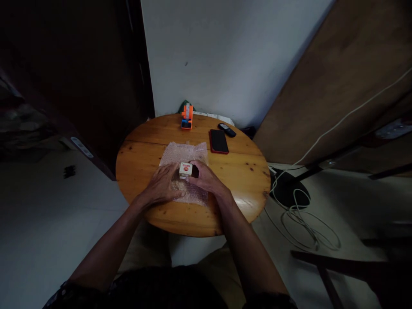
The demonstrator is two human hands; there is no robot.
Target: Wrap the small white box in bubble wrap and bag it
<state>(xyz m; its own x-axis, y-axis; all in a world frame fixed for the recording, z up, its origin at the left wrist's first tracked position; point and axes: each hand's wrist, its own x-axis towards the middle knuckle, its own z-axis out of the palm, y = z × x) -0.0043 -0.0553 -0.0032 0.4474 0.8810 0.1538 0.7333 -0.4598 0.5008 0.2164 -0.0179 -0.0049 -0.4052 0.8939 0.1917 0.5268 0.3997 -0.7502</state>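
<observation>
A small white box (186, 168) with a red print on its top stands upright over a sheet of bubble wrap (183, 150) on the round wooden table. My right hand (206, 177) is at the box's right side, its thumb and fingertips closed on it. On the other side, my left hand (162, 182) has its thumb spread away from its fingers, and its fingertips are close to the box. Part of the bubble wrap lies under both hands. Whether the box rests on the wrap or is slightly raised, I cannot tell.
At the back of the table (244, 171) stands an orange tape dispenser (187, 116). A dark phone with a red edge (219, 141) and a small black handset (227, 129) lie right of the wrap. A coiled white cable (299, 219) lies on the floor at right.
</observation>
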